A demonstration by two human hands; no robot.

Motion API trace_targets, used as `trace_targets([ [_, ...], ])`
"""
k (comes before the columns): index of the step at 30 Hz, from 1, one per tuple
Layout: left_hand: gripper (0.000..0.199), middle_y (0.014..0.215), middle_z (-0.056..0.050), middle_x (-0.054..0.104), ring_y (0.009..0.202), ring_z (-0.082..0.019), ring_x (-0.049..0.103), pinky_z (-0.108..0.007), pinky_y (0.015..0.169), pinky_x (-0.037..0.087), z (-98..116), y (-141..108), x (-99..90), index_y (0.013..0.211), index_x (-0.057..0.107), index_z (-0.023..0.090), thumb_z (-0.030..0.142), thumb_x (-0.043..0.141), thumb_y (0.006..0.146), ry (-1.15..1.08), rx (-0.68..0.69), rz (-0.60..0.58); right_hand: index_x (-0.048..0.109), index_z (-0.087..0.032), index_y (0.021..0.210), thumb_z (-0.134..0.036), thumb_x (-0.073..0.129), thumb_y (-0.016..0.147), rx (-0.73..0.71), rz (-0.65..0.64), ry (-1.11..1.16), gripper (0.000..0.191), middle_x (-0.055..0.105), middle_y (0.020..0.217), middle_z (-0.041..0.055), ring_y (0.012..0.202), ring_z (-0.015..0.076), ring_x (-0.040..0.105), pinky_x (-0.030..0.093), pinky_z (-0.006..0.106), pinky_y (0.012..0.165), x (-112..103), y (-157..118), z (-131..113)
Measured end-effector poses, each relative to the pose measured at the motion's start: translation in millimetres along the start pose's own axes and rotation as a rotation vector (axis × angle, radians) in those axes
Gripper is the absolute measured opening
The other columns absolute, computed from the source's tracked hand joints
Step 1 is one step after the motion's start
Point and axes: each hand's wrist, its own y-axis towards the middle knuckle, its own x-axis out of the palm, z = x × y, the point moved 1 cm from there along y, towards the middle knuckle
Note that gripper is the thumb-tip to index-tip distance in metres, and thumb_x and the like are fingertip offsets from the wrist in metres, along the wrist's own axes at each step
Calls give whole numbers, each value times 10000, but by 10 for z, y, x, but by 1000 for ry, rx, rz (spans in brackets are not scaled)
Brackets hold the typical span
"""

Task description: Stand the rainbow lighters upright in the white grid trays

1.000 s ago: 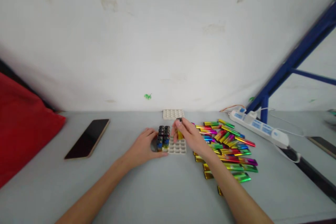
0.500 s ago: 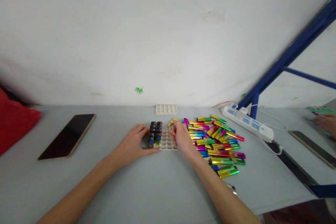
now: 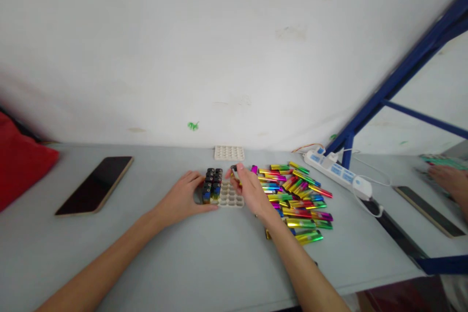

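Note:
A white tray (image 3: 232, 200) with rows of round holes lies on the table in front of me. Several black-topped lighters (image 3: 212, 184) stand upright in its left columns, while the holes on the right are bare. My left hand (image 3: 180, 198) is curved round the tray's left end, thumb along the front edge and fingers behind. Over the tray's back right part, my right hand (image 3: 253, 193) pinches a lighter (image 3: 234, 168), its dark top showing and its lower part mostly hidden by the fingers. Shiny multicoloured lighters (image 3: 303, 213) lie in a loose pile beside my right forearm.
A second white holed tray (image 3: 229, 152) lies by the wall. To the left are a phone (image 3: 95, 185) and a red cloth item (image 3: 24, 163). A power strip (image 3: 338, 171) and blue metal frame (image 3: 380, 102) stand right; beyond is another person's hand (image 3: 448, 180).
The lighter in my right hand has turned more upright, its dark top now showing above the fingers. My left hand keeps its place at the tray. The whole view has shifted slightly.

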Motion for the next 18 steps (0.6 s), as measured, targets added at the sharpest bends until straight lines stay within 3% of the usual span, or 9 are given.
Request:
trace_targets([
  [3, 587, 1021, -84, 713, 1012, -331, 677, -468, 951, 568, 3, 3, 25, 992, 708, 234, 692, 862, 658, 10, -12, 22, 648, -220, 1008, -639, 341, 1097, -174, -100, -154, 527, 567, 772, -3, 738, 173, 564, 489, 304, 736, -22, -55, -131],
  [6, 587, 994, -75, 704, 998, -324, 674, -465, 951, 558, 17, 3, 46, 971, 688, 224, 686, 868, 657, 17, -23, 31, 666, -213, 1006, -589, 499, 1073, -346, -57, -307, 416, 654, 993, 70, 970, 215, 629, 518, 356, 904, -51, -99, -238],
  [9, 572, 1019, -77, 699, 1015, -320, 666, -459, 949, 550, 30, -3, 55, 979, 679, 216, 662, 872, 677, 14, -25, 36, 718, -205, 1050, -551, 591, 1046, -429, -4, -406, 369, 668, 1004, 87, 938, 218, 644, 533, 355, 875, -70, -143, -253],
  [12, 584, 1021, -73, 696, 1008, -312, 658, -452, 933, 551, 27, -11, 60, 978, 677, 213, 673, 873, 676, -1, -35, 36, 757, -210, 1048, -521, 610, 1047, -419, -47, -487, 344, 694, 841, 62, 796, 208, 652, 531, 343, 783, -60, -183, -171],
  [18, 630, 1011, -64, 706, 1000, -308, 647, -453, 941, 537, 3, -13, 68, 951, 685, 225, 730, 877, 628, -19, -37, 21, 743, -248, 1118, -445, 650, 1042, -305, -124, -494, 231, 788, 939, 61, 845, 229, 723, 554, 373, 808, -21, -211, -62],
])
